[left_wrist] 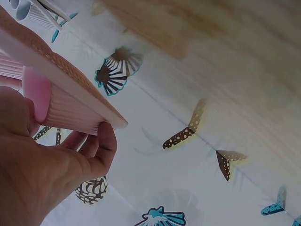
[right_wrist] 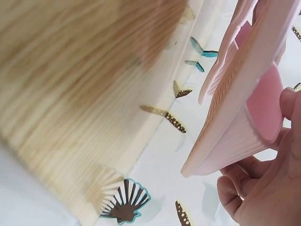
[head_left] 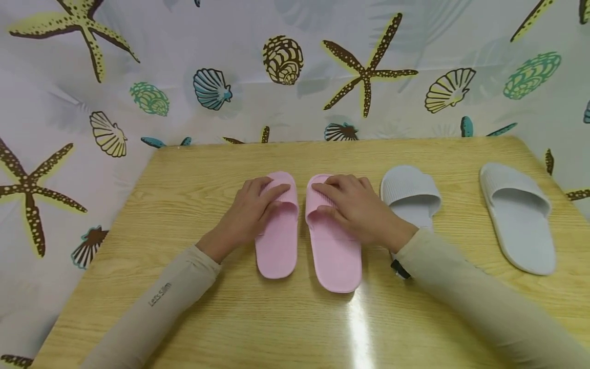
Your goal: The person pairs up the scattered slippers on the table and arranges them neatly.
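Two pink slippers hang side by side a little above the wooden table, toes pointing away; the wrist views show their textured soles clear of the surface. My left hand (head_left: 249,207) grips the left pink slipper (head_left: 277,253) by its ribbed strap, fingers curled over the outer side. By its strap, too, my right hand (head_left: 357,205) holds the right pink slipper (head_left: 336,266), with the thumb at the strap's opening. In the left wrist view the left slipper's strap (left_wrist: 70,110) shows above the fingers. The right slipper's strap (right_wrist: 230,153) appears in the right wrist view.
To the right on the table (head_left: 207,318) lie two grey slippers: one (head_left: 410,187) partly hidden by my right forearm, the other (head_left: 525,230) near the right edge. A small dark tag (head_left: 400,269) shows beside my right sleeve. A shell-and-starfish-patterned curtain (head_left: 249,113) stands behind the table.
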A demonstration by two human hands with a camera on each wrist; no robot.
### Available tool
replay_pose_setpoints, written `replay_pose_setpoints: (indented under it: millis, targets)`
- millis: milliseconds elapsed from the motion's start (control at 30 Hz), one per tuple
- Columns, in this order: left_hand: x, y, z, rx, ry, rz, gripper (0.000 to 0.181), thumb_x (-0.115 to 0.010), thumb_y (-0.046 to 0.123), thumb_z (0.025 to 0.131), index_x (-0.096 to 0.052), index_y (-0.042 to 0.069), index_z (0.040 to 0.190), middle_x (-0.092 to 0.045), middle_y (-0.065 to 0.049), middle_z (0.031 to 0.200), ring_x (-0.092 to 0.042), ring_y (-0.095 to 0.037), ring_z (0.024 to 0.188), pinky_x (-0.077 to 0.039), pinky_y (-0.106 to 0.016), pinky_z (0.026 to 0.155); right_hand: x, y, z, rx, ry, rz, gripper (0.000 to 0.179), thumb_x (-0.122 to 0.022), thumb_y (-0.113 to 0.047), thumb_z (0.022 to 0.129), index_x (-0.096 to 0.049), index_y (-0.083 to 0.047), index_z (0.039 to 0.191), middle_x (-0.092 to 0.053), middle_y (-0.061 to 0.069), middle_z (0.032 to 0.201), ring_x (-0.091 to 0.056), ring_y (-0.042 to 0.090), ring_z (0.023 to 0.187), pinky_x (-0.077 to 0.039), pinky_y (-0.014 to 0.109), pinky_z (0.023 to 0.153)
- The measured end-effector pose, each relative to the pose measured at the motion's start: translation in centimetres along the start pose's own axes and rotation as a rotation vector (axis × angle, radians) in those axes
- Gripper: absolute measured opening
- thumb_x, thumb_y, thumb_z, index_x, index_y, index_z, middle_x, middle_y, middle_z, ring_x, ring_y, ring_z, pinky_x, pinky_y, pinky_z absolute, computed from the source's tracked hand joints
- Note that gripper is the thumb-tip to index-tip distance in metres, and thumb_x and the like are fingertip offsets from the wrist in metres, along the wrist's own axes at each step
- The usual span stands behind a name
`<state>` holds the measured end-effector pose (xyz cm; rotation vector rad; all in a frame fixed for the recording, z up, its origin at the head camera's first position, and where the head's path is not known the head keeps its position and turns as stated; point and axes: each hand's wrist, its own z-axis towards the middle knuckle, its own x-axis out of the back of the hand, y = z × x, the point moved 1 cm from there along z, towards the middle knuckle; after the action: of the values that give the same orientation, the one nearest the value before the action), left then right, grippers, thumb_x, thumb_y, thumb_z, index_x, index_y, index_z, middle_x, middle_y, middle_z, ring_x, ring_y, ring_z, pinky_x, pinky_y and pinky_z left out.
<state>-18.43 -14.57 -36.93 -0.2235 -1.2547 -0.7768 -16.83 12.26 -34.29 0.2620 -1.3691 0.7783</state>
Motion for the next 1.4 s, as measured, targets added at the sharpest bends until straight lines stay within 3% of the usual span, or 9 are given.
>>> replay_pose_setpoints:
  millis: [233,767,1100,1400]
  targets:
    - [0.0,-0.2,-0.1,-0.007,-0.006,-0.003,0.037,-0.053,0.021,0.104,-0.053,0.021,0.141,-0.049,-0.021,0.137,-0.046,-0.040,0.128,-0.038,-0.056,0.106,-1.2,-0.8,0.6,-0.029,-0.017,-0.023,0.048,-0.047,-0.044,0.104,-0.047,-0.022,0.147,-0.049,0.010,0.138,-0.046,0.031,0.130,-0.032,0.052,0.104]
    - [-0.2,-0.9,0.0,-0.052,-0.015,0.026,0.038,-0.053,0.022,0.104,-0.052,0.021,0.141,-0.049,-0.019,0.136,-0.046,-0.037,0.128,-0.037,-0.053,0.109,-2.5,-0.2,1.9,-0.038,-0.008,-0.007,0.058,-0.049,-0.046,0.102,-0.043,-0.016,0.151,-0.043,0.016,0.148,-0.041,0.035,0.136,-0.030,0.052,0.109]
    - [-0.3,-1.8,0.1,-0.048,-0.006,0.012,0.038,-0.053,0.017,0.103,-0.051,0.020,0.142,-0.048,-0.021,0.137,-0.046,-0.038,0.129,-0.037,-0.053,0.111,-2.9,-0.1,2.9,0.000,0.026,0.000,0.054,-0.049,-0.040,0.103,-0.042,-0.016,0.150,-0.042,0.018,0.148,-0.041,0.036,0.136,-0.032,0.052,0.105]
    - [-0.1,-2.8,0.7,-0.026,-0.018,0.004,0.038,-0.051,0.017,0.104,-0.050,0.021,0.142,-0.047,-0.023,0.139,-0.044,-0.039,0.130,-0.037,-0.054,0.112,-3.2,0.1,4.2,-0.024,0.007,0.000,0.054,-0.046,-0.042,0.104,-0.040,-0.017,0.152,-0.041,0.018,0.149,-0.039,0.036,0.138,-0.032,0.052,0.105]
